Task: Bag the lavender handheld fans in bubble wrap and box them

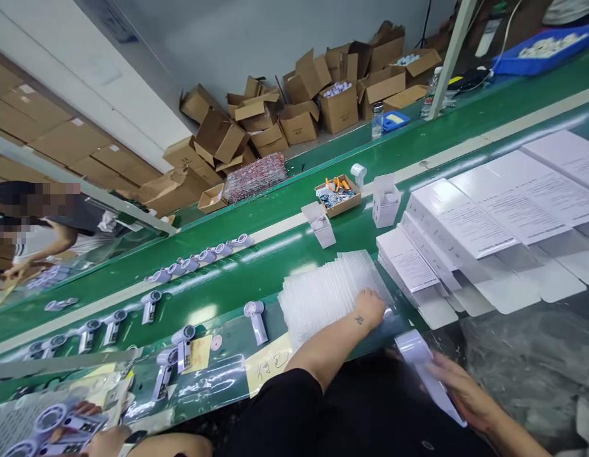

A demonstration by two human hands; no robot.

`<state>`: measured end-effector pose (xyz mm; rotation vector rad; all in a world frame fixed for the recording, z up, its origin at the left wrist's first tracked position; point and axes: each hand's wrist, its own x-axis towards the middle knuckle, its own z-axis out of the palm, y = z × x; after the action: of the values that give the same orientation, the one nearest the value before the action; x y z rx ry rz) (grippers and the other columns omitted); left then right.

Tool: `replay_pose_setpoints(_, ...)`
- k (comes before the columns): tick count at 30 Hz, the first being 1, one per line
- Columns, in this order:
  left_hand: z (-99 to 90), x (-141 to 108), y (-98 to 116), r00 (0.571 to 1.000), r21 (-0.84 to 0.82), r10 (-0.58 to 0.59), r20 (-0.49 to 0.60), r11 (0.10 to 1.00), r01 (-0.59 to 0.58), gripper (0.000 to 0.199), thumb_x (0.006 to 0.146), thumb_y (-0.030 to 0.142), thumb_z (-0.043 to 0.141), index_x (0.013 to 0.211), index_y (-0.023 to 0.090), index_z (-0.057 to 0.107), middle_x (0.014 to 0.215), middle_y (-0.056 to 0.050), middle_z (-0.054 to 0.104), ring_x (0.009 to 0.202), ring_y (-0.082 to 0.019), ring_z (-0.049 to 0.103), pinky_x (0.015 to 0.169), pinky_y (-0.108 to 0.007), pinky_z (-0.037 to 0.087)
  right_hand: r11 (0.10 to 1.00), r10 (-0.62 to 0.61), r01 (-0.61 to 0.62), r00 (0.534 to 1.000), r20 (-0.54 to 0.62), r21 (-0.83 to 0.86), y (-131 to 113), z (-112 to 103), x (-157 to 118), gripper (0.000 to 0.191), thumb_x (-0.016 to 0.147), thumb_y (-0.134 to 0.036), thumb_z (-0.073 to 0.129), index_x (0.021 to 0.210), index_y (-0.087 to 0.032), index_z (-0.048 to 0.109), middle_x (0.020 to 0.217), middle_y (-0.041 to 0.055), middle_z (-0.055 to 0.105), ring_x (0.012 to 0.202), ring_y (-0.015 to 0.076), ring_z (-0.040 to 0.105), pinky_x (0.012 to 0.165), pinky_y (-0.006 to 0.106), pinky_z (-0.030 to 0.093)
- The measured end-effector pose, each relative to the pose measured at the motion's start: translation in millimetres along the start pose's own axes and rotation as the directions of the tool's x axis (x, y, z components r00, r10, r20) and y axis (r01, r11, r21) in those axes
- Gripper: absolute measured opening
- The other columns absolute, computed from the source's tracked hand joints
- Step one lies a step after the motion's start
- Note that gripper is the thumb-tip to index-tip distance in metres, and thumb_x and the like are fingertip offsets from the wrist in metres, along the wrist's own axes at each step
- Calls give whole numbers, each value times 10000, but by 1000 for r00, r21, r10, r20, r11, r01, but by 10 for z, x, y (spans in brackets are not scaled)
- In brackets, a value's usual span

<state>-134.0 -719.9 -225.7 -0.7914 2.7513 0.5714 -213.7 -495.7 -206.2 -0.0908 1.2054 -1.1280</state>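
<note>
My left hand (pixel 369 309) presses flat on the light, slippery bubble bags (pixel 330 292), best pinched at an edge, while my right hand (pixel 459 390) grips the rigid white fan (pixel 425 368)

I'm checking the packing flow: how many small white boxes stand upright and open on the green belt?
2. One open white box stands left of the small cardboard tray; the other open white box stands right of it, beside the stacked flat cartons. Others may be hidden.

Bag stack (pixel 330 289) on belt (pixel 275 209); flat cartons (pixel 466 222) right, fans (pixel 199 257) left.
</note>
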Motion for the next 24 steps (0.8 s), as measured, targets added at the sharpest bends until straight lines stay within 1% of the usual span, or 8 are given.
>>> replay_pose_setpoints(4, -191, -29, -84, 994, -49, -107, -19, 993, 106, 168, 787, 213, 564, 885, 125, 668, 912, -159, 650, 841, -275, 587, 682, -361, 457, 998, -31, 25, 994, 107, 60, -195, 79, 76, 637, 716, -379, 679, 1305, -353, 437, 1136, 52, 631, 970, 253, 623, 796, 398, 525)
replay_pose_setpoints(6, -315, -107, -129, 987, -226, -160, 12, 961, 159, 162, 775, 278, 602, 852, 157, 679, 875, -96, 673, 812, -231, 601, 698, -323, 462, 994, -61, 47, 988, 145, 101, -335, 205, 127, 698, 707, -327, 703, 1323, -349, 375, 1129, 40, 622, 954, 229, 622, 760, 377, 531)
replay_pose_setpoints(9, -442, -293, -175, 984, -593, -163, 75, 786, 175, 115, 736, 216, 618, 806, 174, 698, 821, -14, 687, 809, -161, 603, 764, -259, 450, 983, -80, 48, 982, 173, 179, -536, 411, 227, 730, 706, -287, 710, 1325, -348, 327, 1004, 20, 635, 903, 217, 630, 692, 352, 544)
replay_pose_setpoints(12, -502, -516, -199, 970, -783, -237, 56, 593, 190, 154, 713, 137, 569, 785, 148, 705, 749, 3, 675, 738, -132, 583, 729, -240, 444, 978, -78, 28, 967, 241, 205, -683, 568, 335, 547, 756, -294, 665, 1247, -298, 422, 894, 24, 624, 860, 212, 631, 583, 300, 542)
replay_pose_setpoints(16, -574, -774, -181, 872, -904, -485, -67, 399, 152, 159, 732, 209, 578, 792, 110, 688, 649, -22, 624, 575, -114, 512, 597, -249, 427, 992, -46, 17, 971, 236, 124, -763, 683, 394, 369, 759, -296, 666, 1090, -235, 515, 881, 36, 615, 818, 206, 626, 507, 282, 537)
replay_pose_setpoints(18, -612, -888, -150, 853, -852, -448, -268, 524, 8, 158, 757, 233, 572, 792, 128, 685, 665, -35, 618, 615, -128, 519, 626, -267, 432, 997, -2, -14, 979, 206, 72, -762, 729, 364, 319, 754, -305, 673, 1022, -215, 525, 844, 36, 614, 792, 200, 623, 490, 278, 536)
replay_pose_setpoints(20, -640, -1002, -115, 835, -673, -265, -483, 722, -160, 153, 786, 220, 545, 790, 153, 683, 678, -43, 611, 682, -147, 523, 668, -283, 431, 998, 28, -38, 982, 187, 49, -753, 783, 303, 292, 754, -313, 675, 977, -210, 517, 798, 27, 611, 771, 191, 621, 487, 273, 536)
replay_pose_setpoints(24, -674, -1202, -43, 756, -367, 7, -655, 871, -326, 202, 843, 184, 450, 817, 166, 650, 627, -38, 549, 655, -154, 480, 609, -279, 419, 999, 4, -13, 982, 187, 50, -767, 895, 151, 426, 710, -299, 717, 1060, -262, 478, 910, 4, 616, 737, 173, 631, 476, 273, 540)
